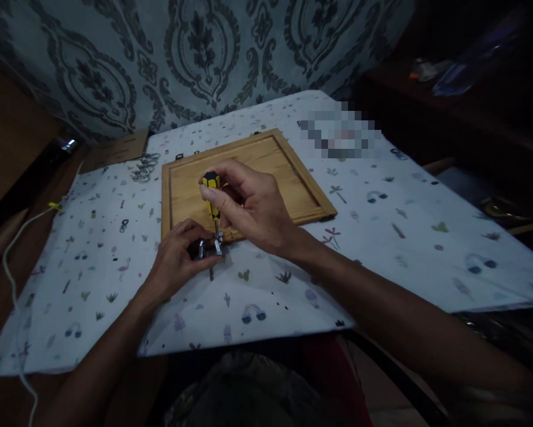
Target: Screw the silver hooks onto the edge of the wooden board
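Note:
My right hand (251, 204) is closed round a yellow and black screwdriver (211, 198), held upright with its tip down at the near edge of a wooden framed panel (266, 163). My left hand (177, 258) pinches a small metal fitting (201, 249) right beside the screwdriver's tip, at the panel's front edge. The panel lies flat on a table covered with a white patterned cloth (382, 237). Small dark fittings show along the panel's far edge.
A pile of metal rings or hooks (144, 167) lies left of the panel, with a loose one (124, 225) nearer me. A piece of cardboard (115, 151) sits at the back left. A white cable (12, 279) runs down the left. Patterned fabric hangs behind.

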Demonstrator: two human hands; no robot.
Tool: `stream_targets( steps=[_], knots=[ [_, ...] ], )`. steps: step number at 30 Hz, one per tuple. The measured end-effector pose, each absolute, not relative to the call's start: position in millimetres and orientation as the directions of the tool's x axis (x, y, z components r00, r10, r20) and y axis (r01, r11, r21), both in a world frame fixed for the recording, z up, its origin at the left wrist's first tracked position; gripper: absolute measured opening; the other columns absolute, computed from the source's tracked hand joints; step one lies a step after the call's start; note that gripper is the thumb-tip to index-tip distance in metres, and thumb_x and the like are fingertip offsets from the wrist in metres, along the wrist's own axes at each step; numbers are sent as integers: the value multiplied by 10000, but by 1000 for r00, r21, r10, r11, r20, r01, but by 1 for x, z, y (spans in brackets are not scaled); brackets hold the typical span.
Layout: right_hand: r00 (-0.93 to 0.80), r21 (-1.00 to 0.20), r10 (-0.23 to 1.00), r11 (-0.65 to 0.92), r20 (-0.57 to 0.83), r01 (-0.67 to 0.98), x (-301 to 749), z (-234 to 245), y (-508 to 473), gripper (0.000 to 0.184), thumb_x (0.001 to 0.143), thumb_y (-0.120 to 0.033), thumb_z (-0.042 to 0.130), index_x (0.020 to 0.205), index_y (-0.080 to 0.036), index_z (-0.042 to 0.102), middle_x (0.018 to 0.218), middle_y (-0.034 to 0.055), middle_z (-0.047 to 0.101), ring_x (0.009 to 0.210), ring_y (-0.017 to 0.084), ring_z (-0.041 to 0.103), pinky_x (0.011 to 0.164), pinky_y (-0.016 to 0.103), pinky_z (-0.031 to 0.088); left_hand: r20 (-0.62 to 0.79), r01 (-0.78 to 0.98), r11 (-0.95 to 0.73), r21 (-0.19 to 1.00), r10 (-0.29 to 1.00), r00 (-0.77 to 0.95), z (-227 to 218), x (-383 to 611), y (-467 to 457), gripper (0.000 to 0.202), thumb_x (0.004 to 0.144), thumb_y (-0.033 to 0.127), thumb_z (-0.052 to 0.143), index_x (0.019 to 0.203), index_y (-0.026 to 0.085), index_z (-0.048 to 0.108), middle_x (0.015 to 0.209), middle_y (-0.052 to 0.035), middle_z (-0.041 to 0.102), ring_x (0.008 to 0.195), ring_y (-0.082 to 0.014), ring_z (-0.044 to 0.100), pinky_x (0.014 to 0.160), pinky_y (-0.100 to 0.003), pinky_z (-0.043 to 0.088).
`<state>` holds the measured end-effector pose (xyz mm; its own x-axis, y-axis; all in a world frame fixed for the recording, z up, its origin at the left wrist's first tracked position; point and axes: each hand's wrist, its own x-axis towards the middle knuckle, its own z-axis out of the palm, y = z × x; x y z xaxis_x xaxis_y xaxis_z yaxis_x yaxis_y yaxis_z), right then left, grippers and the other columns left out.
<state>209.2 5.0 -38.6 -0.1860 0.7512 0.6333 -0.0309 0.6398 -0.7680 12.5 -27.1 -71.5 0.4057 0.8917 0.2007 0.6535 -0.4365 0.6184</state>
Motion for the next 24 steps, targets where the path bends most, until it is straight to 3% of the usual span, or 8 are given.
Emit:
stream_targets(
  steps=[10, 17, 20, 24],
  knots=[
    [-198, -741, 720, 669, 665, -57, 208, -37, 3, 202, 975, -393, 624, 988, -192, 610, 840, -14, 595, 669, 83, 557, 563, 184, 461, 201, 665, -434, 608, 894, 400, -71, 13, -27, 266, 766, 376, 852, 960, 241, 730, 995, -42, 687, 966, -256, 654, 846, -395, 508],
    [-208, -756, 731, 648, 650, -85, 208, -36, 4, 276, 896, -379, 726, 841, -204, 520, 760, -57, 514, 595, 53, 454, 524, 171, 408, 224, 636, -445, 630, 889, 400, -71, 14, -26, 263, 782, 416, 820, 956, 240, 730, 1018, -58, 700, 1011, -280, 650, 905, -453, 513],
    [-239, -765, 732, 638, 638, -90, 209, -36, 4, 230, 896, -369, 725, 938, -209, 565, 773, -55, 532, 605, 60, 471, 524, 175, 418, 225, 641, -447, 624, 888, 400, -71, 14, -27, 260, 785, 418, 817, 968, 249, 740, 1039, -59, 702, 1027, -286, 650, 902, -460, 511],
    [-288, -747, 698, 654, 655, -115, 212, -35, 2, 186, 998, -320, 560, 1120, -197, 627, 811, -28, 587, 678, 75, 562, 566, 179, 454, 215, 649, -447, 616, 888, 407, -71, 13, -27, 267, 795, 407, 813, 993, 244, 738, 1021, -53, 691, 979, -263, 653, 859, -429, 511]
  ],
)
